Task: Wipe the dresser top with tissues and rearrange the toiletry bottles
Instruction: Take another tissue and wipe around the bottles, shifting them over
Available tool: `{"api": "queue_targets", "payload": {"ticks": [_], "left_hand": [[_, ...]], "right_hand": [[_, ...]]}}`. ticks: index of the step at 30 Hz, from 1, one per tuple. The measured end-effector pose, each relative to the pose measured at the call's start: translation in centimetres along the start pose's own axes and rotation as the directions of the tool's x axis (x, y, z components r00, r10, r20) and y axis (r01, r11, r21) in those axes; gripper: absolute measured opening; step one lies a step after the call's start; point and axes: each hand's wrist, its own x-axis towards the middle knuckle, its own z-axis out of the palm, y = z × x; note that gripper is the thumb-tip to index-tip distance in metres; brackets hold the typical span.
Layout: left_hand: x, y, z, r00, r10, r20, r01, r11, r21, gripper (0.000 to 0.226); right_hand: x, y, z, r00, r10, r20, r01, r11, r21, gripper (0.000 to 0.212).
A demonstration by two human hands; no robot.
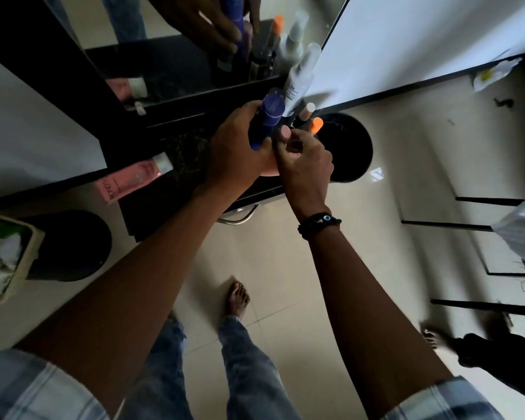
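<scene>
The head camera looks steeply down on a dark, speckled bench [176, 165] that stands against a white wall, with a mirror [170, 56] rising from its back edge. The left hand [240, 153] is closed around a purple bottle [267, 122] and holds it tilted above the right part of the bench. The right hand [303, 159] is just beside it, with fingers curled close to the lower part of the same bottle; I cannot tell if it really grips something. A black bracelet [319, 224] is on the right wrist.

At the back right corner of the bench stands a white spray bottle [299, 83], and near it a bottle with an orange cap [315, 124]. A pink tube [134, 180] lies at the left edge of the bench, and its end goes a little over the edge. The mirror shows the hand and the bottles again.

The floor [285, 253] is made of pale glossy tiles. A round black stool [349, 147] is on the floor at the right end of the bench, and another round black thing [70, 247] is at the left, beside a bin [9, 259] filled with papers. The room is dim
</scene>
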Motion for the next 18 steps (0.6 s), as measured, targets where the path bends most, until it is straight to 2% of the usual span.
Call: {"api": "queue_targets", "payload": {"ticks": [11,18], "left_hand": [[-0.3,-0.7,0.5,0.999,-0.025,-0.029,0.025,1.0,0.018,0.043],[0.0,-0.6,0.0,0.998,-0.047,-0.041,0.048,0.999,0.025,0.043]], "right_hand": [[-0.6,0.5,-0.8,1.0,-0.016,-0.027,0.017,0.998,0.054,0.023],[-1.1,1.9,-3.0,0.992,-0.081,-0.098,0.077,0.996,-0.045,0.033]]}}
